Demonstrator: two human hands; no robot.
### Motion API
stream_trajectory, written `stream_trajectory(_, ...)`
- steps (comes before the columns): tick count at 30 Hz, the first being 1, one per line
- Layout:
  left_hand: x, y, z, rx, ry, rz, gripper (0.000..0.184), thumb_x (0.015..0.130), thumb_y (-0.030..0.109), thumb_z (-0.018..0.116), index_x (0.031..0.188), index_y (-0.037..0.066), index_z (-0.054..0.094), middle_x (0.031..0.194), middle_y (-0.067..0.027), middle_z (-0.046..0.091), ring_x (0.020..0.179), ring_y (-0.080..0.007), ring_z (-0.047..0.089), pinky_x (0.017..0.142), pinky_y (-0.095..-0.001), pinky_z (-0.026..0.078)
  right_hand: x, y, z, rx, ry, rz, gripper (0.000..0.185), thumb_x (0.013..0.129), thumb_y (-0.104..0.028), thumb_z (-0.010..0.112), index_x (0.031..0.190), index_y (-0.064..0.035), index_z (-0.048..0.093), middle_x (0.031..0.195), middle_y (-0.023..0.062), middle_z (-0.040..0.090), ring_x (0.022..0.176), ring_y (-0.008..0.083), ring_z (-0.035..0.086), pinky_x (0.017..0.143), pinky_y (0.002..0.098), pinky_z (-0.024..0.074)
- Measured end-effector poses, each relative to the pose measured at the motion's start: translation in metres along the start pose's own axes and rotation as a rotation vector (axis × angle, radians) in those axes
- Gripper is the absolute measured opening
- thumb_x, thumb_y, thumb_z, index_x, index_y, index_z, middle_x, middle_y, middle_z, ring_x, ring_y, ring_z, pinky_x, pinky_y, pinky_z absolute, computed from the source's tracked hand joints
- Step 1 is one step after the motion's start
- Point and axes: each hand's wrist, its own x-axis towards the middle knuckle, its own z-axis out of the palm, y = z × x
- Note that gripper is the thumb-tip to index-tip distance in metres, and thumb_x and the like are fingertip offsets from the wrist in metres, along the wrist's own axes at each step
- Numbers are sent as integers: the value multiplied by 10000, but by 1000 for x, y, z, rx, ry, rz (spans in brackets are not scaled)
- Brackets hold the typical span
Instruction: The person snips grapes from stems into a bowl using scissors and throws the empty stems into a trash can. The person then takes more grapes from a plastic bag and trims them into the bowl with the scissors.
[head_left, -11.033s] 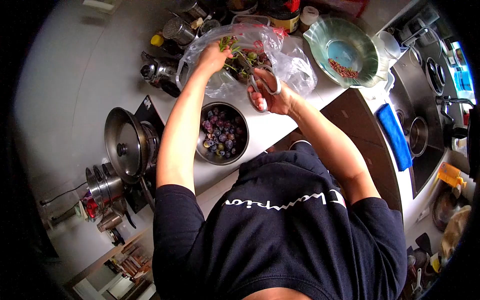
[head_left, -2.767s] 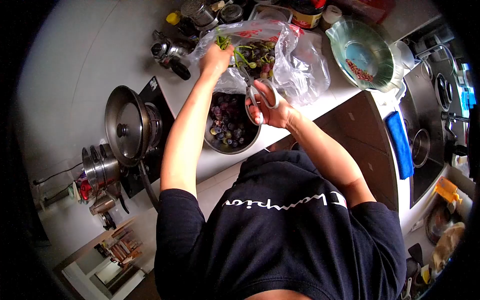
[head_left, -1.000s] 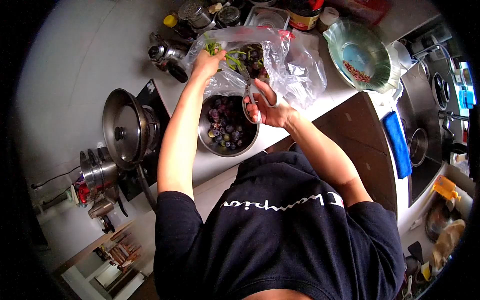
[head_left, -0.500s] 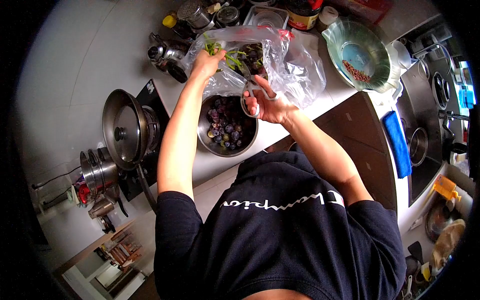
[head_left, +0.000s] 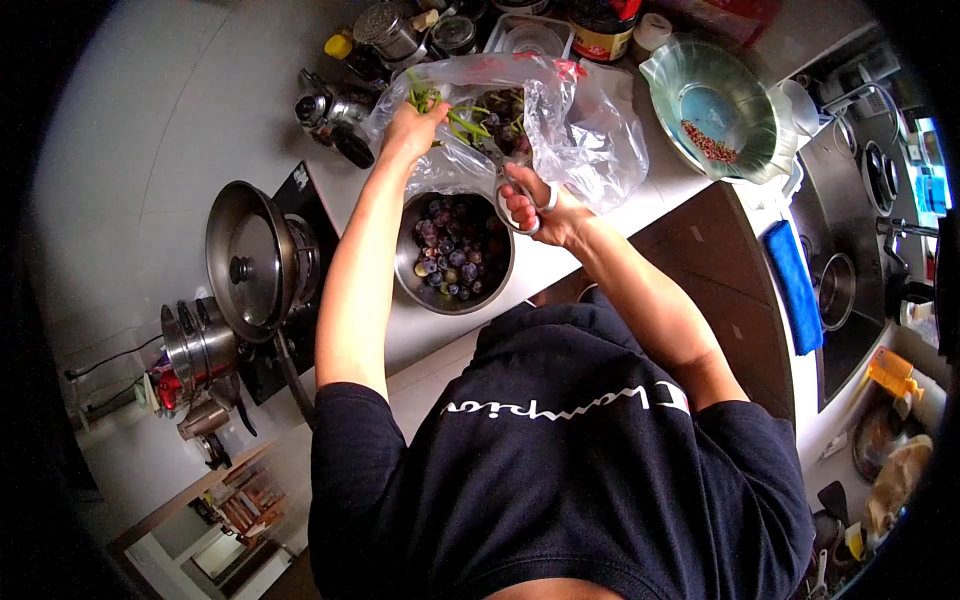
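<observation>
My left hand [head_left: 414, 130] is closed on green grape stems [head_left: 462, 124] over an opened clear plastic bag [head_left: 600, 150]. Dark grapes [head_left: 503, 112] hang from the stems or lie in the bag; which of the two I cannot tell. White-handled scissors [head_left: 533, 222] sit in my right hand [head_left: 538, 205], fingers wrapped round the loops, blades pointing toward the stems. Just below both hands stands a metal bowl [head_left: 408, 262] with loose purple grapes [head_left: 452, 245] in it, a few of them greenish.
A green glass bowl [head_left: 665, 125] with small reddish bits stands at the back right. Jars [head_left: 385, 30] and a glass kettle [head_left: 340, 108] line the back. Left is a lidded pan [head_left: 248, 262] on the stove; right, a blue cloth [head_left: 793, 288] hangs by the sink.
My right hand with the scissors has shifted slightly, and its fingers have closed further round the handles. My left hand stays almost in place on the stems.
</observation>
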Motion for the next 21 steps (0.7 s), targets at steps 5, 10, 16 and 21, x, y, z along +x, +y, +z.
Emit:
stream_trajectory(5,-3,4,0,-60,-1,-24,224,782,266,600,850,54,613,774,-61,635,736,-167,571,680,-311,410,-15,2,6,-56,100,-42,365,820,-413,532,730,-65,465,475,-42,376,362,54,338,319,171,260)
stream_trajectory(10,1,1,-4,-112,-80,-14,70,802,123,586,817,55,591,763,-13,593,734,-113,571,616,-260,395,-43,8,6,-583,254,-135,428,823,-452,493,755,-30,478,516,30,436,369,128,410,335,248,308)
stream_trajectory(16,-15,23,-17,-120,-241,-118,117,789,210,610,807,95,598,729,18,591,551,-58,426,486,-238,328,-71,3,16,-1041,474,-140,482,773,-512,530,787,-31,495,587,17,446,420,104,433,371,248,352)
stream_trajectory(21,-15,9,-18,-116,-281,-74,150,769,257,632,792,110,613,703,24,589,482,-50,340,434,-226,278,-89,-6,17,-1172,477,-72,475,771,-489,553,787,-16,509,556,3,431,442,96,442,391,242,365)
